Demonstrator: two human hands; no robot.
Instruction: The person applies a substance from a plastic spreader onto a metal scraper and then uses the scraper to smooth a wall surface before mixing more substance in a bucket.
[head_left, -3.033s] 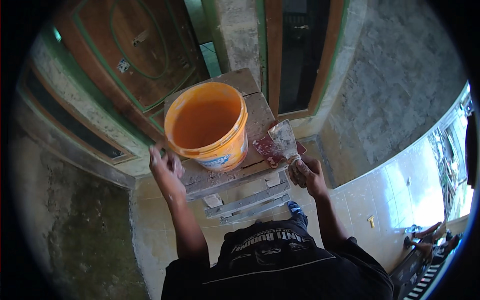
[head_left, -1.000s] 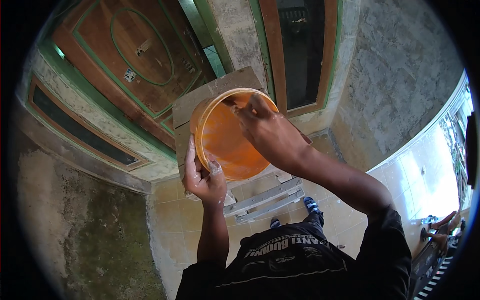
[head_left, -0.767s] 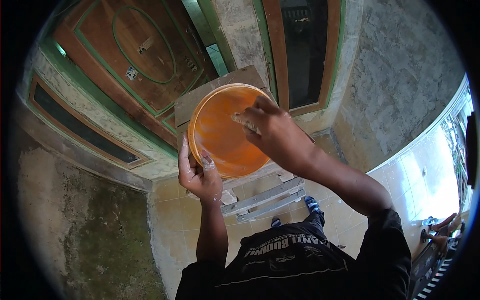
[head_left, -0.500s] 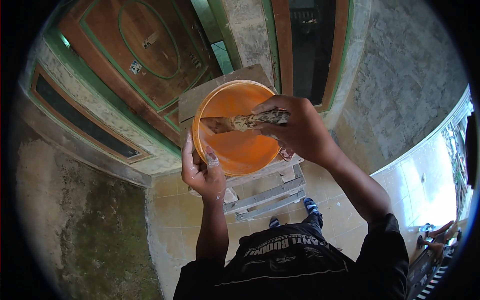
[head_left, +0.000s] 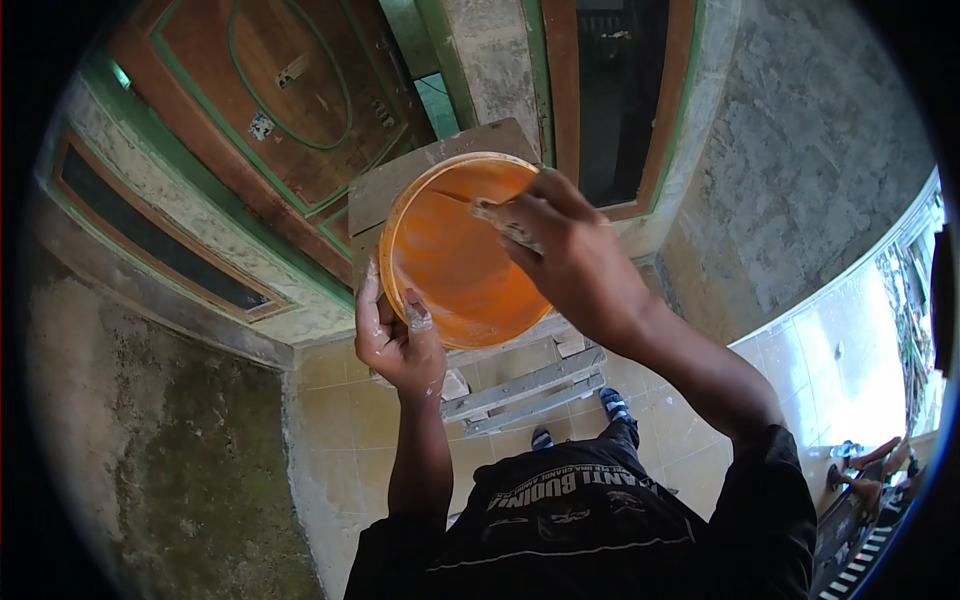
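I see the orange bucket (head_left: pixel 440 245) tipped toward me on the wooden stool (head_left: pixel 385 193). The left hand (head_left: pixel 402 345) grips its near edge; the right hand (head_left: pixel 575 255) is closed round a scraper (head_left: pixel 486 210) reaching inside. Beyond stands a brown door (head_left: pixel 290 100).

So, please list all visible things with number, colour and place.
Bucket: 1, orange, centre
Scraper: 1, whitish-stained, at bucket's mouth
Wooden stand: 1, grey-brown, partly behind bucket
Door: 1, brown-green, upper left
Window panels: 2, dark, left and upper right
Walls: at least 2, grey right, mottled left
Tiled floor: 1, beige, below
Another person's legs: count unclear, lower right
Shirt: 1, black, bottom centre
Sandals: 2, bluish, lower centre
Left grip: 1, white-smeared, on bucket's rim
Right grip: 1, bare, around scraper
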